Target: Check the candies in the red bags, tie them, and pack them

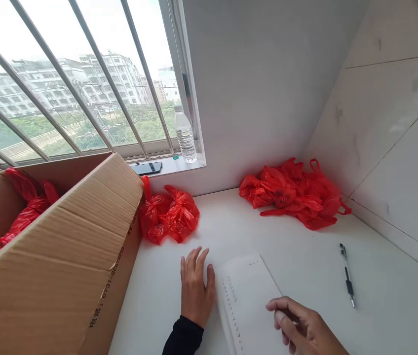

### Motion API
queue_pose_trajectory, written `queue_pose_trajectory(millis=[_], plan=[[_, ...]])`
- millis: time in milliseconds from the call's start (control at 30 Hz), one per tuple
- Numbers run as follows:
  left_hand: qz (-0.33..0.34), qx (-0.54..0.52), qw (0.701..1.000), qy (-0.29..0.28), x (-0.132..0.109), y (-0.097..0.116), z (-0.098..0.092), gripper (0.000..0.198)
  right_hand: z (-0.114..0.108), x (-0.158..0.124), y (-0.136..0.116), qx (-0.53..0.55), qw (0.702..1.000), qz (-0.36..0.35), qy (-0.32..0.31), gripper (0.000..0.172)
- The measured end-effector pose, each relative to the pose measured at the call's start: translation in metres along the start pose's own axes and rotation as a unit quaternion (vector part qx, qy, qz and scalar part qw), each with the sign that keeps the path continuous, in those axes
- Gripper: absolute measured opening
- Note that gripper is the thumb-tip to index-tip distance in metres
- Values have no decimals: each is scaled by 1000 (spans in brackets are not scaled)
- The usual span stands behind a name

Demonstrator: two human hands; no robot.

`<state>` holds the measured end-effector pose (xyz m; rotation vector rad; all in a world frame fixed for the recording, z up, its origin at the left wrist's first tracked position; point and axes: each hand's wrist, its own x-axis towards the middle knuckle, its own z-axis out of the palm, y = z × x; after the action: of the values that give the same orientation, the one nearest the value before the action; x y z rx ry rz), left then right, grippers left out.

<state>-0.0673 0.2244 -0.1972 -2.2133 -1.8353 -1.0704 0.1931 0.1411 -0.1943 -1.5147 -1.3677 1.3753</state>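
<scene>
My left hand [196, 288], in a black sleeve, lies open with its fingers stretched out over the white table, just left of a paper pad [247, 301]. Handwritten columns of small marks run down the pad's left side. Over the pad's right edge is my right hand [301, 325], loosely curled, with a gap between thumb and index finger and nothing visible in it. A black-and-clear pen [348, 281] lies on the table further right, apart from both hands. Two knotted red plastic bags [170, 214] sit beyond my left hand.
An open cardboard box [83, 231] with red bags [27, 214] inside fills the left side. Crumpled red plastic bags [297, 192] lie against the back wall. On the windowsill are a phone [149, 168] and a clear plastic bottle [185, 138]. Tiled wall [397, 148] borders the right.
</scene>
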Motion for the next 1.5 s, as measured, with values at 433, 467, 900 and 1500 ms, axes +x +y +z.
queue_pose_trajectory(millis=[433, 467, 900, 1500], plan=[[46, -41, 998, 14, -26, 8, -6, 31, -70, 217, -95, -328, 903, -163, 226, 31], [46, -42, 998, 17, -26, 7, -6, 31, -68, 222, -93, -349, 894, -168, 226, 30], [10, -70, 996, 57, -27, 2, 2, 28, -84, 241, -127, -444, 800, -206, 347, 34], [-32, -118, 991, 54, -25, 1, -1, 24, -94, 241, -197, -327, 817, -256, 399, 27]])
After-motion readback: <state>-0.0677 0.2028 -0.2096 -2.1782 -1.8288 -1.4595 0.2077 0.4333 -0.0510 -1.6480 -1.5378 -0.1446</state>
